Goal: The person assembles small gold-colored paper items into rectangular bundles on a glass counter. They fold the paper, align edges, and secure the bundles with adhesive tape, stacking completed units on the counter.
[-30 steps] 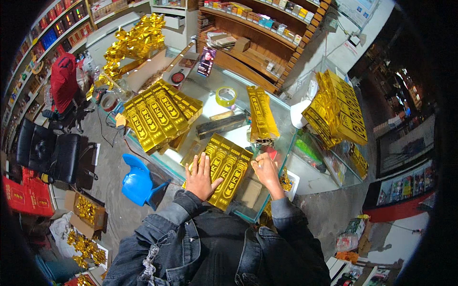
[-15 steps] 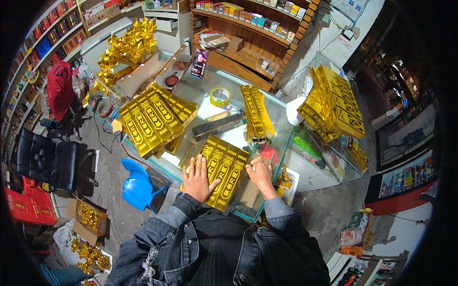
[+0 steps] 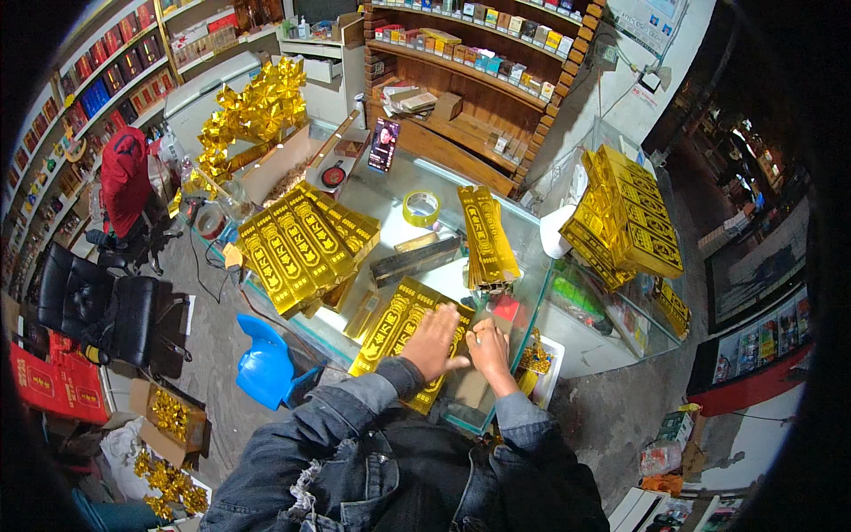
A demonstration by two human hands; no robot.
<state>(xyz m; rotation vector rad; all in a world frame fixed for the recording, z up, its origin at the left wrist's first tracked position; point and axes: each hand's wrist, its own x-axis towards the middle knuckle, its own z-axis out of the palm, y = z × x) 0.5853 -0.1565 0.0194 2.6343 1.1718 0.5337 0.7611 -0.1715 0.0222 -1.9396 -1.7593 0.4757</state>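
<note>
A gold printed cardboard piece (image 3: 391, 321) lies in front of me on the glass counter (image 3: 344, 350). My left hand (image 3: 433, 343) rests on its right part, fingers stretched out, palm down. Close beside it, my right hand (image 3: 490, 356) is closed with curled fingers at the piece's right edge. What those fingers hold, if anything, is hidden. A stack of gold cardboard strips (image 3: 487, 235) lies just beyond the hands. Farther left is a pile of wider gold cardboard pieces (image 3: 297, 248). A yellow tape roll (image 3: 421, 208) is between the two piles.
A phone (image 3: 383, 144) stands lit at the counter's back. Dark bars (image 3: 417, 260) lie mid-counter. Gold boxes (image 3: 634, 213) are heaped on the right-hand case. A blue plastic stool (image 3: 264, 363) and a black office chair (image 3: 97, 297) stand left. Gold bows (image 3: 253, 111) fill the back left.
My left hand has slid right across the gold cardboard, close to my right hand, which stays closed at the edge. The whole view has shifted slightly.
</note>
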